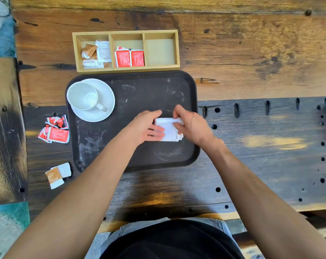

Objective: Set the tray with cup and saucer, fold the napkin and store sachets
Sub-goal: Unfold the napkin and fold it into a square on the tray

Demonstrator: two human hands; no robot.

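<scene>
A dark tray [132, 150] lies on the wooden table. At its far left corner a white cup [82, 95] stands upright on a white saucer [106, 96]. A white napkin [169, 130], folded small, rests on the tray's right side. My left hand [146, 128] presses its left edge with flat fingers. My right hand [191, 124] pinches its right and top edge. Behind the tray a wooden three-compartment box [160, 67] holds brown and white sachets [95, 53] on the left and red sachets [129, 57] in the middle; its right compartment is bare.
Loose red sachets [55, 129] lie on the table left of the tray. A brown sachet and a white one [57, 174] lie nearer the front left. The table's right part has rows of holes and slots [266, 109].
</scene>
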